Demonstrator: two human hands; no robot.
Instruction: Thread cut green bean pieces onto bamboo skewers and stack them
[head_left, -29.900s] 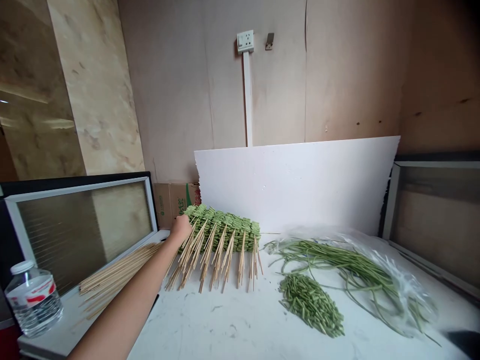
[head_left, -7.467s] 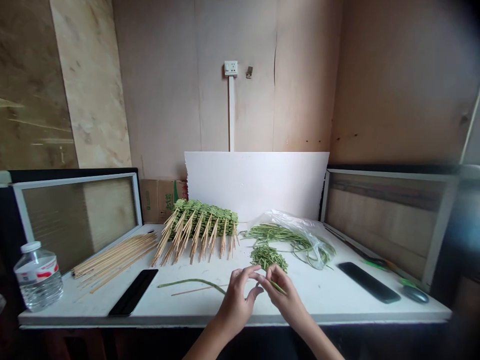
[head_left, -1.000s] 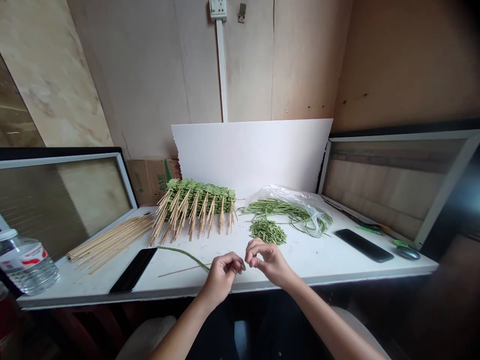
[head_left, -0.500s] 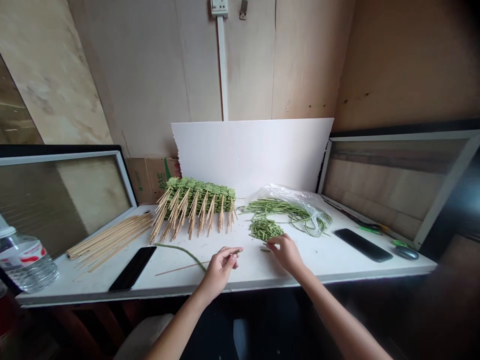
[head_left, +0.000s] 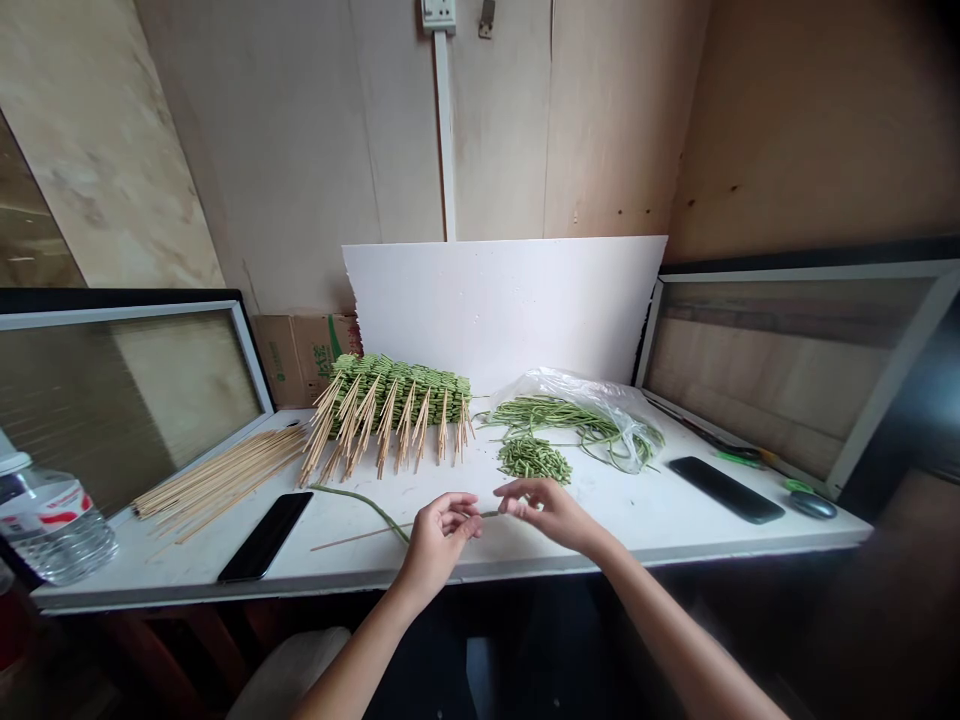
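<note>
My left hand [head_left: 437, 538] pinches a long green bean [head_left: 360, 501] near its end, above the front edge of the white table [head_left: 645, 525]. My right hand [head_left: 546, 509] pinches the bean's tip close to the left hand. The rest of the bean trails left across the table. One bare bamboo skewer [head_left: 356, 541] lies under it. A small heap of cut bean pieces [head_left: 533, 459] sits just beyond my right hand.
Stacked bean skewers [head_left: 397, 396] lie at the back, loose bamboo sticks [head_left: 219, 482] to the left, a plastic bag of long beans [head_left: 581, 420] to the right. Two black phones [head_left: 266, 537] [head_left: 726, 490], a water bottle [head_left: 49, 521], a white board [head_left: 502, 305].
My right hand reached out to the cut-bean heap half a second ago and has come back to the bean tip beside my left hand. The left hand has barely moved.
</note>
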